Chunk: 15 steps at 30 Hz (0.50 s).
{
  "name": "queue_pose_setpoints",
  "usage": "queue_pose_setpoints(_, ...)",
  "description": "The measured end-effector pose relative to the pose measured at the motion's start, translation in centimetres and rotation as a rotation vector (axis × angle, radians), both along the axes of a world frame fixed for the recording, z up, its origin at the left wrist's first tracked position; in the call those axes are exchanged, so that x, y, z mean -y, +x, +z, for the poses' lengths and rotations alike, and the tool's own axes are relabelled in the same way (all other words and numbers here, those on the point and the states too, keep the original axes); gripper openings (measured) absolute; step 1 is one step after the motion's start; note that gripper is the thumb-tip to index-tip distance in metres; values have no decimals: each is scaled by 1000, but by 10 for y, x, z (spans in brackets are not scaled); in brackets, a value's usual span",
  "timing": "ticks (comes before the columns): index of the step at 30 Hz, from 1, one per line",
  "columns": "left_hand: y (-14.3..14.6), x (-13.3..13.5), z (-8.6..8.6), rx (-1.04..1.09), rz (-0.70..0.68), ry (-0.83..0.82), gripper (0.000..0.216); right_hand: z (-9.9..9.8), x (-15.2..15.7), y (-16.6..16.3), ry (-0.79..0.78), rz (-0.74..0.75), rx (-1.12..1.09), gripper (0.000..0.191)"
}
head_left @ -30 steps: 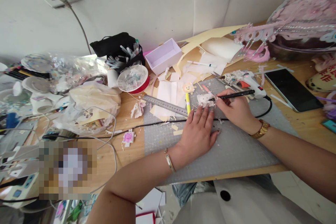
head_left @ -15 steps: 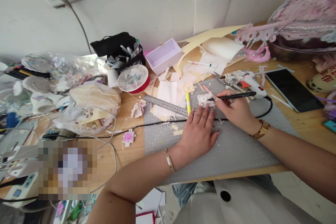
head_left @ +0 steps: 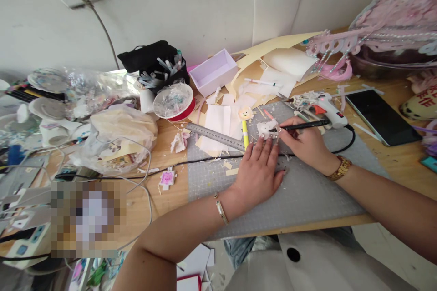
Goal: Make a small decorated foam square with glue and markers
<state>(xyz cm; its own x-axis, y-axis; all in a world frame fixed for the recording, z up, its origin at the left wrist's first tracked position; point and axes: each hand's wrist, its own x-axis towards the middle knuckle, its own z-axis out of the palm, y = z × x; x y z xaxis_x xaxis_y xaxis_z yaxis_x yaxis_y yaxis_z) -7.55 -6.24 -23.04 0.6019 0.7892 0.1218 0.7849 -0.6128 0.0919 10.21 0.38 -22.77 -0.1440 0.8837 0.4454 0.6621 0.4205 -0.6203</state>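
Observation:
My left hand (head_left: 257, 170) lies flat on the grey cutting mat (head_left: 307, 191), fingers stretched forward, their tips pressing on a small white paper cutout (head_left: 266, 128). My right hand (head_left: 303, 143) is closed around a thin black craft knife (head_left: 302, 125) held like a pen, its tip on the cutout's right edge. A metal ruler (head_left: 216, 136) lies just left of the fingers, beside a yellow pen with a cartoon top (head_left: 245, 122).
A white glue gun (head_left: 326, 105) with a black cord sits behind my right hand. A dark phone (head_left: 380, 116) lies to the right, a pink ornament (head_left: 385, 22) beyond it. A lilac box (head_left: 213, 72), red tape roll (head_left: 175, 102), plastic bags and cables crowd the left.
The knife's tip has shifted slightly left along the cutout. My left hand has stayed pressed in place.

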Motion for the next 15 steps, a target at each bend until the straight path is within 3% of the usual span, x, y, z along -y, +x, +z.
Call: queue_pose_setpoints(15,0,0,2,-8,2,-13,66,-4,0,2,-7,-34,-12,3)
